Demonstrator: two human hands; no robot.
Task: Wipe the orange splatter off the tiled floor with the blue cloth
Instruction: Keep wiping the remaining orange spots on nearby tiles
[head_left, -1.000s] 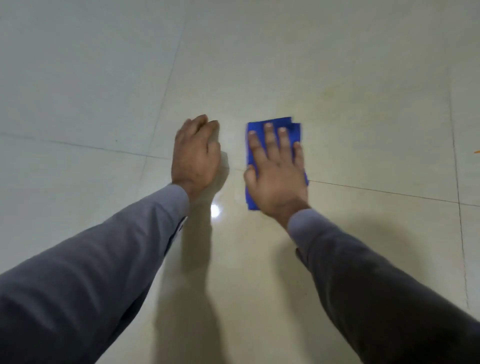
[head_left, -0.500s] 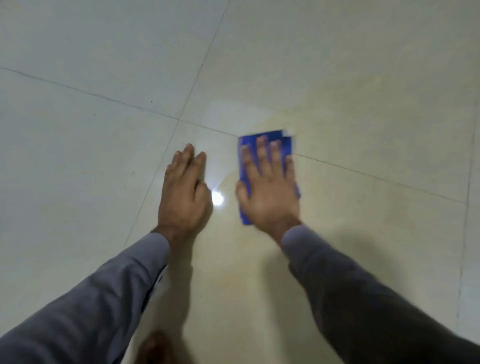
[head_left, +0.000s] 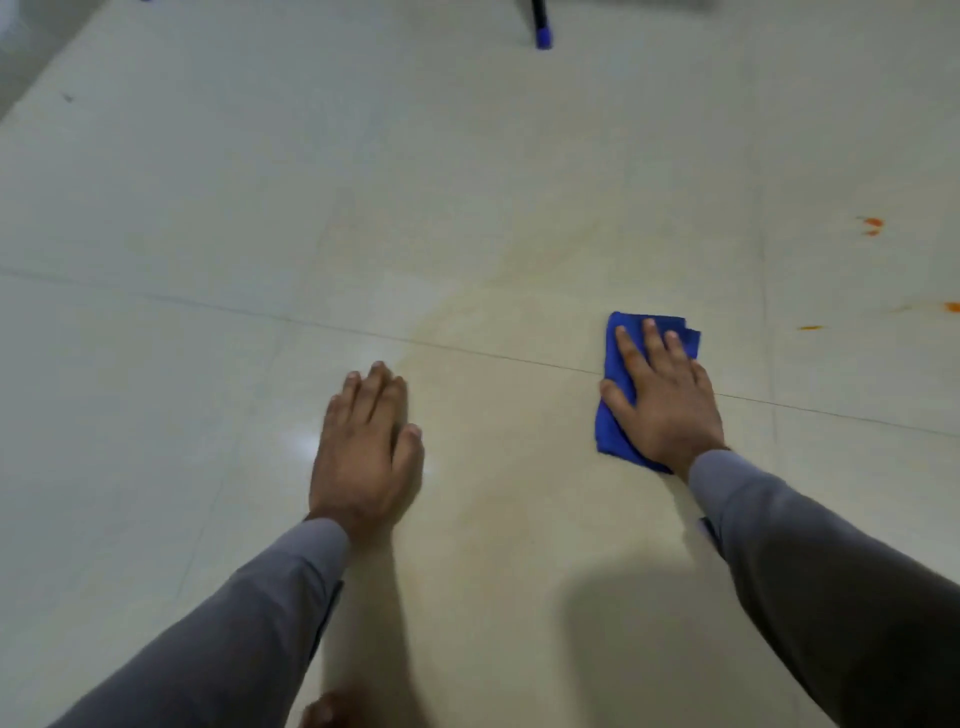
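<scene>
The right hand (head_left: 667, 400) lies flat, fingers straight, pressing the folded blue cloth (head_left: 615, 415) onto the tiled floor (head_left: 467, 182) across a grout line. The left hand (head_left: 363, 447) rests flat on bare tile, holding nothing. Orange splatter (head_left: 872, 224) lies to the cloth's right, apart from it.

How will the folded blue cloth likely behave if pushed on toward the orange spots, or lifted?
The blue cloth looks soft and folded, so it would probably droop if lifted. Under the flat right hand it should slide easily on the glossy floor, though its loose far corner may bunch.
</scene>
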